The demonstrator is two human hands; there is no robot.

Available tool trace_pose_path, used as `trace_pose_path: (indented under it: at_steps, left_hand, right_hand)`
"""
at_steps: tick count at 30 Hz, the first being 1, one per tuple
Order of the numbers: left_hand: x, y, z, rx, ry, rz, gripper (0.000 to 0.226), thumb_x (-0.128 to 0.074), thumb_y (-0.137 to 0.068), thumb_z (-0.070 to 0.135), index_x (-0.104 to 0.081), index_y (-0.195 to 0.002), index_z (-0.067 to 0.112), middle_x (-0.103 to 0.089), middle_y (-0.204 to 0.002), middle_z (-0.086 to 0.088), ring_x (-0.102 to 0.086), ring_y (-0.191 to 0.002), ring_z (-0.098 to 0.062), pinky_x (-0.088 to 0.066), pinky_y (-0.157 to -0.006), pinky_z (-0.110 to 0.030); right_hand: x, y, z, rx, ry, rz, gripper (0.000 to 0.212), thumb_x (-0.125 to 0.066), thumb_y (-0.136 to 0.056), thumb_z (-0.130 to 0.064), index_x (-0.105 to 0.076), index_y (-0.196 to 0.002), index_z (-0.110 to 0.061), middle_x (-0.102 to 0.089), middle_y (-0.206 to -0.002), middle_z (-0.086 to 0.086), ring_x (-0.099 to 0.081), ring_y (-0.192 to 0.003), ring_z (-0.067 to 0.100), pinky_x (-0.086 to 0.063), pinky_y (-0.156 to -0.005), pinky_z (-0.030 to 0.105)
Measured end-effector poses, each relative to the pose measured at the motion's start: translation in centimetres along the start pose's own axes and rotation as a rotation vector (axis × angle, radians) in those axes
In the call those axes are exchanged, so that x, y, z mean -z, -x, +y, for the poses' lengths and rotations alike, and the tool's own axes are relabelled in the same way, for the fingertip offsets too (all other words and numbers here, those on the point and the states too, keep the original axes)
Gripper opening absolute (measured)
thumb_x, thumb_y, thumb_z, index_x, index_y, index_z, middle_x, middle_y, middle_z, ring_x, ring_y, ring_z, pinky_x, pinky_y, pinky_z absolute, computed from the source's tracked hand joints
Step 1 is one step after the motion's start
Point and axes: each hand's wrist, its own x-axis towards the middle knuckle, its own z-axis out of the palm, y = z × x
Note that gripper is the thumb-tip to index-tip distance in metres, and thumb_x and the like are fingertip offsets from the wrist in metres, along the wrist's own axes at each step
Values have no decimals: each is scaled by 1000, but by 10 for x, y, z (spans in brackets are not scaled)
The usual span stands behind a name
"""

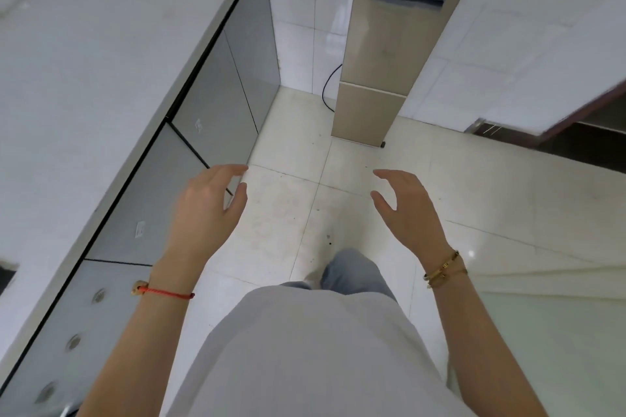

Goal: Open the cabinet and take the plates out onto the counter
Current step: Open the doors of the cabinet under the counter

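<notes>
2 empty, released hands (pixel 206 210) (pixel 406 210) hover over tiled floor (pixel 372 186) beside counter (pixel 84 61).

No text, brand, number or sign can be read. Two small white stickers (pixel 198 125) sit on the grey cabinet doors (pixel 216 105) under the counter's front edge, their print too small and blurred to make out. The beige standing appliance (pixel 382 54) bears a faint mark on its front, also unreadable
</notes>
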Motion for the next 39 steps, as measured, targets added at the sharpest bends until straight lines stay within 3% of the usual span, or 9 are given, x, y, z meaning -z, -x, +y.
trace_pose_path:
  at_steps: [5,11,19,28,39]
  left_hand:
    - [-16,-72,11,96,-24,55,29,-55,-95,17,-61,-123,12,-66,-120,-5,-61,-109,-27,-49,-96,-43]
    - [-45,-143,41,285,-11,239,28,-56,-94,14,-63,-121,12,-67,-117,-5,-64,-105,-28,-51,-93,-47]
    - [-80,-194,77,572,13,443,25,-58,-92,11,-64,-117,10,-69,-112,-6,-65,-103,-28,-51,-91,-47]
    - [-80,-195,71,866,-56,617,25,-57,-93,15,-63,-118,14,-69,-111,-2,-65,-101,-24,-53,-89,-44]
    - [-59,-196,40,1042,-68,751,25,-59,-92,14,-64,-117,16,-69,-109,-1,-65,-100,-24,-54,-86,-46]
  right_hand:
    - [9,-109,19,113,14,-82,37,-57,-95,-25,-56,-130,-14,-60,-130,5,-52,-123,23,-43,-107,38]
    - [33,-250,38,327,25,-247,36,-57,-94,-22,-56,-129,-12,-62,-124,6,-55,-116,23,-47,-99,36]
    - [38,-399,24,597,93,-413,38,-56,-94,-23,-53,-131,-15,-58,-130,3,-48,-124,20,-41,-102,32]
    - [-18,-462,-34,881,94,-632,38,-53,-96,-24,-51,-132,-14,-57,-131,2,-47,-126,19,-41,-106,35]
    - [-73,-486,-109,1061,62,-700,38,-54,-95,-25,-52,-132,-16,-58,-130,1,-48,-125,19,-43,-105,33]
